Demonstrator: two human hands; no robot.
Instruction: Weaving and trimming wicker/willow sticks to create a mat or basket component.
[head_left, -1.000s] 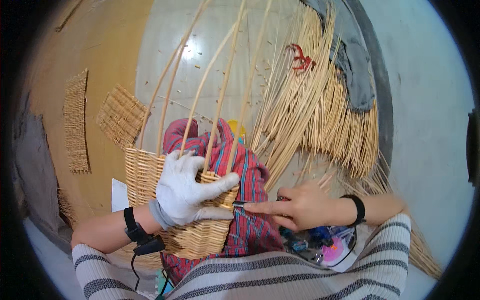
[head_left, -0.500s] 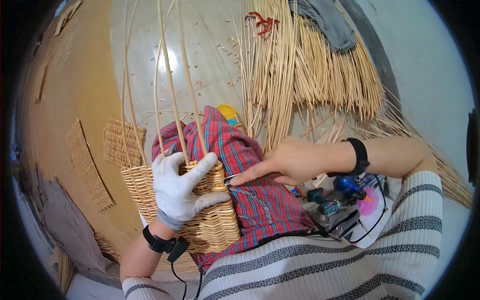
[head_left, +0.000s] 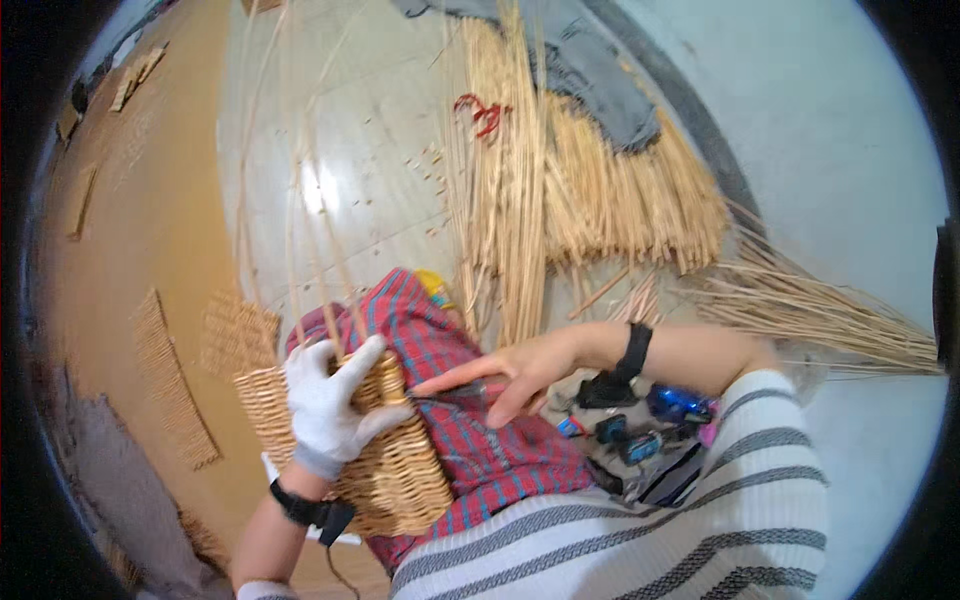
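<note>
A woven wicker piece (head_left: 400, 490) rests across my lap on red checked cloth (head_left: 470, 470), with several long rods (head_left: 330, 260) standing up from its far edge. My left hand (head_left: 325, 405), in a white glove, grips it near that edge, fingers over the weave and thumb toward the right side. My bare right hand (head_left: 520, 375) reaches in from the right. Its index finger is stretched to the wicker's right edge, and a slim dark tool (head_left: 478, 391) lies under the fingers. The tool's kind is hard to make out.
Bundles of pale rods (head_left: 620, 200) lie on the floor at the far right, with grey cloth (head_left: 600, 85) over them. Flat woven panels (head_left: 175, 385) lie on the brown board (head_left: 150, 250) at left. A blue cordless tool (head_left: 635, 445) sits right of my lap.
The view has shifted, so hands and wicker appear lower and further left. My right thumb has moved down, away from the index finger. The left hand keeps its grip.
</note>
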